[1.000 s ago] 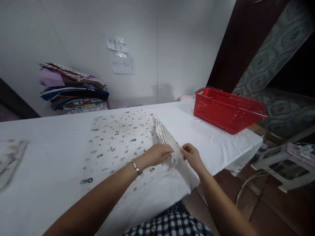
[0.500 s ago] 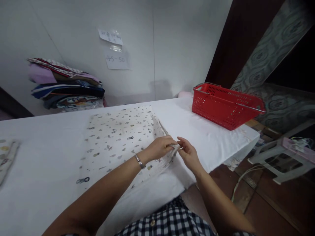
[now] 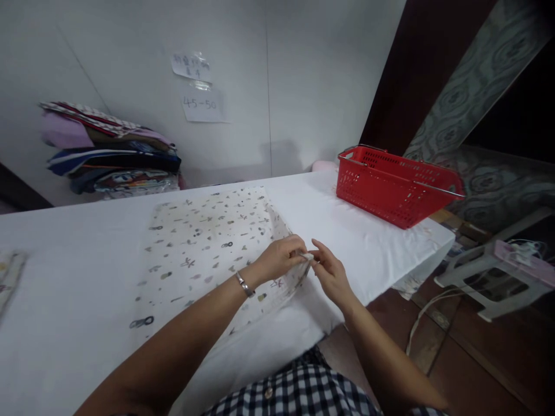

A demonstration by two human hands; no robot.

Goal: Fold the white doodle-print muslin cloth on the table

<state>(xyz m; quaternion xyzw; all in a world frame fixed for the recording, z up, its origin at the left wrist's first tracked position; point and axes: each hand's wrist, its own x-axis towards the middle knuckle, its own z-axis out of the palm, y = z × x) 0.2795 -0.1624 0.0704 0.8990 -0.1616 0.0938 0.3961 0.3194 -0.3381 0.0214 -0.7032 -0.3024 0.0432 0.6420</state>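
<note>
A cream cloth with small printed motifs (image 3: 208,242) lies spread on the white-covered table (image 3: 78,323). My left hand (image 3: 280,258), with a metal bracelet on its wrist, pinches the cloth's right edge, fingers closed on it. My right hand (image 3: 328,273) meets it from the right and pinches the same edge between thumb and forefinger. The edge is lifted slightly off the table between the two hands.
A red plastic basket (image 3: 394,185) stands at the table's far right corner. A stack of folded fabrics (image 3: 110,153) rests against the wall at back left. Another printed cloth (image 3: 8,277) shows at the left edge. A white plastic stool (image 3: 494,277) stands on the floor right.
The folded-up right part of the cloth has been laid flatter. Both hands have stayed on its right edge and drawn closer together, shifting slightly up and away.
</note>
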